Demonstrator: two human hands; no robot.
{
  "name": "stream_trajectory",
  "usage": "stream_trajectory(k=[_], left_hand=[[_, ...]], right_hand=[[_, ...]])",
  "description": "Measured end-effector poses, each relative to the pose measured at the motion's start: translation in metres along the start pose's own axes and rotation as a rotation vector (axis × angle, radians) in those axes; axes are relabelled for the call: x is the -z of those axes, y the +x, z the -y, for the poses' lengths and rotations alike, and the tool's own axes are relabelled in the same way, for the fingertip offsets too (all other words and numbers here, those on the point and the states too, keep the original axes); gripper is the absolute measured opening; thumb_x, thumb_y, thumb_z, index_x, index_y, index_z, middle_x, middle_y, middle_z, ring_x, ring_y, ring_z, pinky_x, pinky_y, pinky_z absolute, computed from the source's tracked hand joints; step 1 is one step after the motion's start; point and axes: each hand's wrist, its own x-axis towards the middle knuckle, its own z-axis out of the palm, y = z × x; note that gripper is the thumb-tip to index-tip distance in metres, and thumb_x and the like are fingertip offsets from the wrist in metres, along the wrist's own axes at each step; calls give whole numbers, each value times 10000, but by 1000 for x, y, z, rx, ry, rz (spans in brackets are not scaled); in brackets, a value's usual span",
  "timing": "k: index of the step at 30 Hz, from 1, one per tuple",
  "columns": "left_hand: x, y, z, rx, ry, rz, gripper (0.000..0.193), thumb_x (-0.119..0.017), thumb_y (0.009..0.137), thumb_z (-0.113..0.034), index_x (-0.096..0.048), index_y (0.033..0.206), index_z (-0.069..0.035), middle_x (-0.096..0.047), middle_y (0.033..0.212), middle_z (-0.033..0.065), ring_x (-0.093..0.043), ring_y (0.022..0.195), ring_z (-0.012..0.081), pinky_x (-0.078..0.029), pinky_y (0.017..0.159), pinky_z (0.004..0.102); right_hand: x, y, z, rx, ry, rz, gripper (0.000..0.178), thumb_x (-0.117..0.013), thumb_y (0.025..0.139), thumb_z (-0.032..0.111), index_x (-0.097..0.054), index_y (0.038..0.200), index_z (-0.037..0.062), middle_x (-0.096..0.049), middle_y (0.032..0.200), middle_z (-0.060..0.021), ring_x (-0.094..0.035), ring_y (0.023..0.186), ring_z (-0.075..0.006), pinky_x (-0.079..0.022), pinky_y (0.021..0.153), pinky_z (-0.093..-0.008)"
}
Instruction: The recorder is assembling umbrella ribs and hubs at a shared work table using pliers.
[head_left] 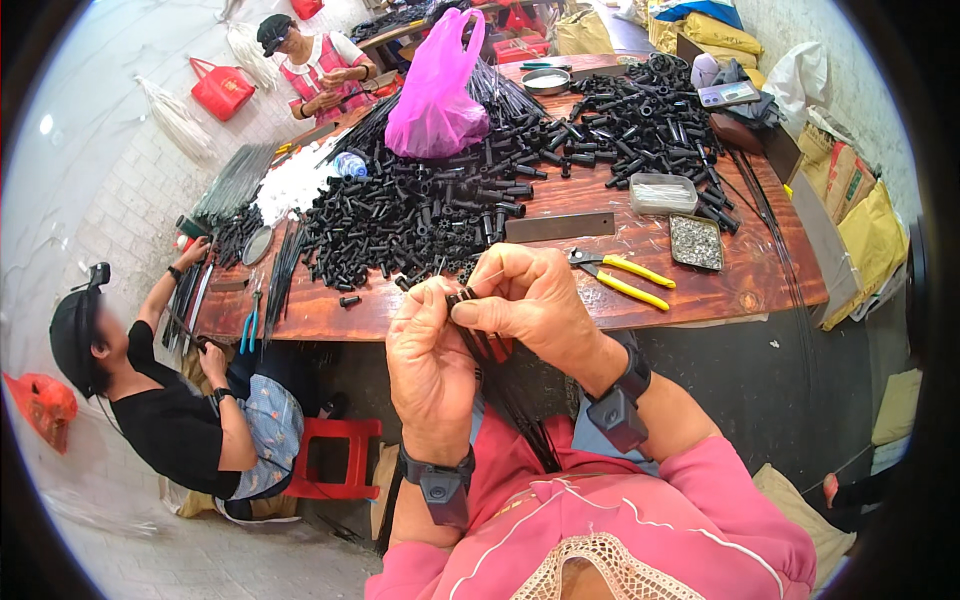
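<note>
In front of my chest, just past the table's near edge, both hands are closed around the upper end of a bundle of thin black rods [515, 405]. My left hand [430, 360] pinches the bundle's top from the left. Thumb and fingers of my right hand [535, 310] press together at the same spot, where small black tube ends show between the fingertips. A thin strand seems to stretch by the right fingers, too fine to make out. The rods hang down toward my lap. A heap of short black plastic tubes [370, 225] lies just beyond.
The wooden table [345, 312] also bears yellow-handled pliers [625, 280], a dark metal bar [560, 227], a plastic box [663, 194], a tin of small pieces [696, 243] and a pink bag [440, 95]. Co-workers sit left and far left; a red stool [335, 455] stands at left.
</note>
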Motion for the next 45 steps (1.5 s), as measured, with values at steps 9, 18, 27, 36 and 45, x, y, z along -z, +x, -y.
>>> stream_trajectory(k=[9, 18, 27, 36, 45], left_hand=[[6, 1, -10, 20, 71, -20, 81, -592, 933, -56, -631, 989, -12, -658, 928, 46, -624, 870, 127, -512, 808, 277], [17, 2, -12, -64, 271, -60, 87, -642, 911, -81, -648, 963, -12, -656, 919, 34, -613, 866, 113, -484, 790, 250], [19, -5, -13, -19, 214, 45, 115, -630, 916, -62, -644, 1014, -3, -659, 976, 50, -614, 907, 127, -479, 847, 266], [9, -9, -14, 20, 189, 71, 149, -632, 909, -48, -642, 1045, 10, -668, 1009, 64, -616, 937, 134, -472, 880, 273], [1, -10, -3, -180, 427, -79, 112, -631, 900, -26, -659, 998, 20, -669, 949, 56, -620, 882, 132, -476, 830, 257]], right_hand=[[-1, 3, -13, -23, 46, 57, 169, -754, 822, 95, -601, 799, 25, -610, 722, 21, -544, 634, -22, -424, 517, -189], [-12, -4, -1, -23, -79, 29, 202, -776, 791, 104, -602, 810, 3, -607, 714, 21, -530, 635, -18, -436, 535, -192], [-7, -2, 12, -157, -69, 99, 159, -743, 793, 52, -646, 907, -3, -645, 774, 3, -564, 673, -28, -452, 567, -191], [15, 12, 4, -153, -8, 290, 182, -749, 839, 131, -634, 734, 36, -582, 662, 36, -497, 600, -10, -360, 480, -194], [9, 7, 17, -123, -317, 188, 355, -775, 805, 164, -524, 580, 54, -482, 537, 50, -404, 534, -3, -300, 429, -224]])
